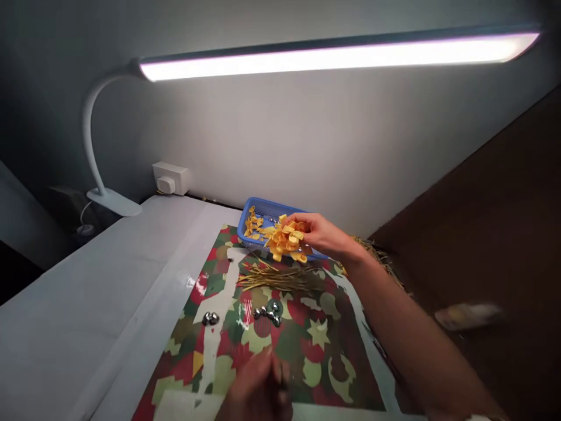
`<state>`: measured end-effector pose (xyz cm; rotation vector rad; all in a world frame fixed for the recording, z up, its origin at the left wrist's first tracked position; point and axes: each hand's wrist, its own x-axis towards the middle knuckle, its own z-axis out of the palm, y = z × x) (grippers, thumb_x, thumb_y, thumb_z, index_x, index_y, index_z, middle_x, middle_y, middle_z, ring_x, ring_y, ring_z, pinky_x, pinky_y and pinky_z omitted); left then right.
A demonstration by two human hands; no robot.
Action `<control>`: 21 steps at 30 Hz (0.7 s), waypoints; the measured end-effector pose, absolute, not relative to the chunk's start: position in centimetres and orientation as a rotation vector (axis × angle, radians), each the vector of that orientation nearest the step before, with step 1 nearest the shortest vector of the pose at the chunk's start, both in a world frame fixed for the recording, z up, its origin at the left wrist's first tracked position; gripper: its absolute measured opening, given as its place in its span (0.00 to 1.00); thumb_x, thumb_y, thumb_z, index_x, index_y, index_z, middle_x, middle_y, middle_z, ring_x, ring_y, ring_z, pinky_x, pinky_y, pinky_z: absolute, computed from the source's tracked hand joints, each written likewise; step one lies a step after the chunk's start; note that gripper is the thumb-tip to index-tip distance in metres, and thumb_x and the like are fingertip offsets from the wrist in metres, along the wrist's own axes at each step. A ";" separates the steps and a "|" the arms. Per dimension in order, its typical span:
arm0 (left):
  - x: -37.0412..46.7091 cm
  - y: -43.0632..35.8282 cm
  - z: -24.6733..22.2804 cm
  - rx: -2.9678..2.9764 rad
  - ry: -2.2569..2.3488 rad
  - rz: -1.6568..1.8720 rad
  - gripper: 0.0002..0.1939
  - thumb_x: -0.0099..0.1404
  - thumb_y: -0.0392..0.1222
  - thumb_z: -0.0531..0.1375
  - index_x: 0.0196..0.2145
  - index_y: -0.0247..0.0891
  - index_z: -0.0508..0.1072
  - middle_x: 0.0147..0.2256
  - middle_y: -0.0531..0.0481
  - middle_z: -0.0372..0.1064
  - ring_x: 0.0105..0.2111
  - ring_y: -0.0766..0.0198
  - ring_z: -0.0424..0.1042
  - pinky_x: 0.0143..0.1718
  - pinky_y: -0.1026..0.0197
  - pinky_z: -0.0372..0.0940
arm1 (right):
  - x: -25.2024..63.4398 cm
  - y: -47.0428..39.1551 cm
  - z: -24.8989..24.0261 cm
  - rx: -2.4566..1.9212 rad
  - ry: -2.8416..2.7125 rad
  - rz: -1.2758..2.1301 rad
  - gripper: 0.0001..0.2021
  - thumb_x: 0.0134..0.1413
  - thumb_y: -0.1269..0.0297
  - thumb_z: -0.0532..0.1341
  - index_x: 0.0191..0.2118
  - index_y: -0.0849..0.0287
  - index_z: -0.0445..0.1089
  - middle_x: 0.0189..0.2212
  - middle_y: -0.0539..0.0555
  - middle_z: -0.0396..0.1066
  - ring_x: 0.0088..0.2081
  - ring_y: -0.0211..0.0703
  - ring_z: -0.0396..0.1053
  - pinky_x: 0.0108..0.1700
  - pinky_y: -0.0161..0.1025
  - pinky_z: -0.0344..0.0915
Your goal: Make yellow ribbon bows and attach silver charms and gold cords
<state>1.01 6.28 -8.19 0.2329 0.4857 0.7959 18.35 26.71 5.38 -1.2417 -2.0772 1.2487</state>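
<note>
Over the blue plastic basket (242, 225), my right hand (322, 234) is closed on a cluster of yellow curled pieces (284, 240). They look thin and petal-like. More yellow pieces (253, 225) lie inside the basket, on its left side. At the near edge of the patterned mat, my left hand (258, 386) is blurred, its fingers drawn together; what they hold, if anything, is hidden. Beyond it sit several shiny silver beads (268, 314), with a small group of beads (210, 318) farther left. A bundle of thin golden stems (278, 278) lies just in front of the basket.
The colourful mat (225, 371) covers part of the white table (100, 304). A clip lamp (114, 202) stands at the left, its lit bar (342, 57) spanning overhead. A wall socket (170, 178) is behind. More straw-like stems (377, 254) lie behind my right forearm.
</note>
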 end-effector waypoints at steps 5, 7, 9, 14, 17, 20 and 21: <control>2.8 5.1 -7.9 0.339 0.496 0.685 0.27 0.48 0.59 0.76 0.20 0.33 0.71 0.22 0.53 0.67 0.18 0.72 0.61 0.21 0.66 0.49 | 17.2 15.9 2.1 -1.205 -1.952 1.425 0.06 0.56 0.67 0.63 0.40 0.59 0.74 0.35 0.52 0.78 0.34 0.41 0.76 0.33 0.33 0.71; 3.1 4.5 -7.6 0.426 0.510 0.647 0.26 0.49 0.59 0.76 0.21 0.33 0.73 0.23 0.50 0.69 0.19 0.71 0.61 0.22 0.64 0.50 | 16.6 13.1 0.1 -1.225 -1.921 1.402 0.08 0.55 0.69 0.60 0.40 0.58 0.74 0.35 0.52 0.78 0.35 0.42 0.77 0.34 0.33 0.72; 3.0 4.0 -7.5 0.518 0.534 0.630 0.25 0.50 0.59 0.75 0.23 0.33 0.74 0.25 0.48 0.71 0.20 0.69 0.63 0.24 0.63 0.53 | 16.0 11.5 -1.6 -1.250 -1.919 1.342 0.12 0.52 0.73 0.58 0.41 0.57 0.75 0.38 0.52 0.79 0.38 0.43 0.78 0.36 0.34 0.73; 1.7 3.3 -7.8 0.781 0.635 0.682 0.23 0.57 0.58 0.72 0.25 0.34 0.76 0.23 0.50 0.71 0.24 0.64 0.65 0.30 0.61 0.58 | 14.9 10.2 -3.4 -1.299 -1.992 1.130 0.23 0.47 0.81 0.56 0.44 0.54 0.79 0.44 0.52 0.79 0.48 0.47 0.75 0.51 0.44 0.71; 0.0 3.0 -7.2 0.907 0.711 0.761 0.19 0.60 0.54 0.70 0.25 0.35 0.75 0.24 0.50 0.71 0.27 0.62 0.67 0.33 0.60 0.60 | 15.1 9.6 -3.0 -1.267 -2.062 1.084 0.30 0.45 0.83 0.59 0.52 0.50 0.78 0.49 0.52 0.77 0.51 0.49 0.74 0.57 0.49 0.68; -2.0 2.3 -6.5 0.985 0.794 0.877 0.13 0.65 0.49 0.67 0.28 0.36 0.79 0.28 0.49 0.73 0.31 0.59 0.68 0.36 0.60 0.62 | 16.2 8.8 -2.4 -1.214 -2.091 1.083 0.35 0.43 0.83 0.64 0.58 0.45 0.75 0.54 0.50 0.76 0.54 0.51 0.72 0.60 0.50 0.66; -2.6 2.0 -6.4 1.007 0.806 0.910 0.14 0.65 0.47 0.68 0.26 0.36 0.79 0.30 0.48 0.74 0.32 0.58 0.69 0.36 0.60 0.62 | 16.8 8.6 -2.3 -1.207 -2.078 1.082 0.35 0.44 0.81 0.65 0.59 0.44 0.74 0.55 0.50 0.75 0.55 0.51 0.72 0.61 0.50 0.66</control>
